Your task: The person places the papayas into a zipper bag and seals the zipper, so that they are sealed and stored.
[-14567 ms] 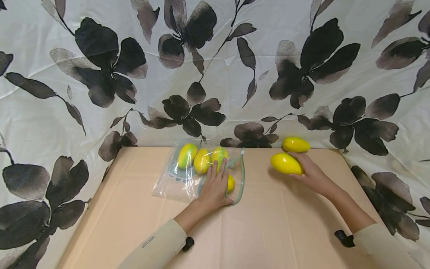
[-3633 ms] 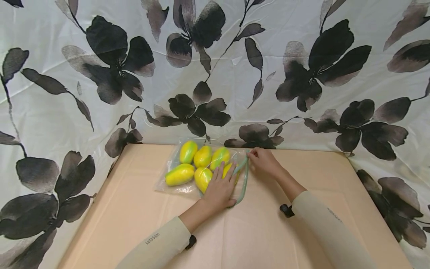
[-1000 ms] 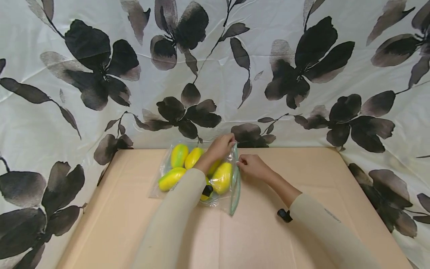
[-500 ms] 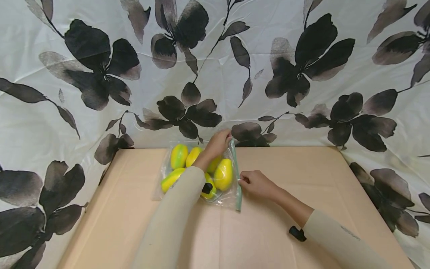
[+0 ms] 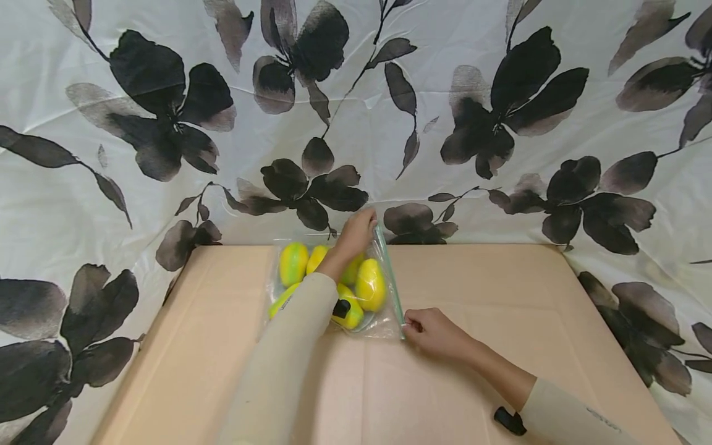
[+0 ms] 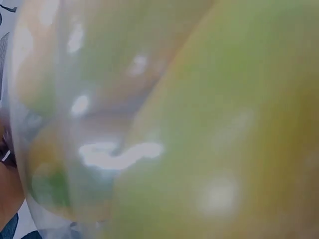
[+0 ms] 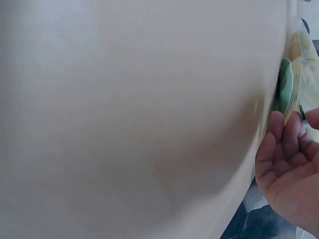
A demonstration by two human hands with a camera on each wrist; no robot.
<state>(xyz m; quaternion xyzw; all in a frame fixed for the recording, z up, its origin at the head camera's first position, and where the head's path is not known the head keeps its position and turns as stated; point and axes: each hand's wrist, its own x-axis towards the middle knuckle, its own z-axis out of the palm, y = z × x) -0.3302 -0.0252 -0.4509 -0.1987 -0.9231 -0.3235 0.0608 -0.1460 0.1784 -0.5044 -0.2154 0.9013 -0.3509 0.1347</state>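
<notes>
A clear zip bag (image 5: 381, 326) lies at the back of the table in the head view, with several yellow-green mangoes (image 5: 371, 285) inside. Its pale green zip strip (image 5: 392, 278) runs along the right side, pressed flat. My left hand (image 5: 356, 240) holds the strip's far end, its forearm covering part of the mangoes. At the near end, my right hand (image 5: 436, 334) pinches the strip between thumb and curled fingers. Bag film and a mango (image 6: 224, 124) fill the left wrist view, blurred. In the right wrist view, fingertips meet the green strip (image 7: 285, 87).
The bag rests on a light tan cardboard tabletop (image 5: 478, 278) with fold lines. A white cloth with dark flowers (image 5: 411, 148) hangs behind and at both sides, meeting the table's back edge.
My right hand has slid along the strip from its upper part to the near end. My left hand earlier lay flat on the bag. Two mangoes formerly outside at right are gone from there.
</notes>
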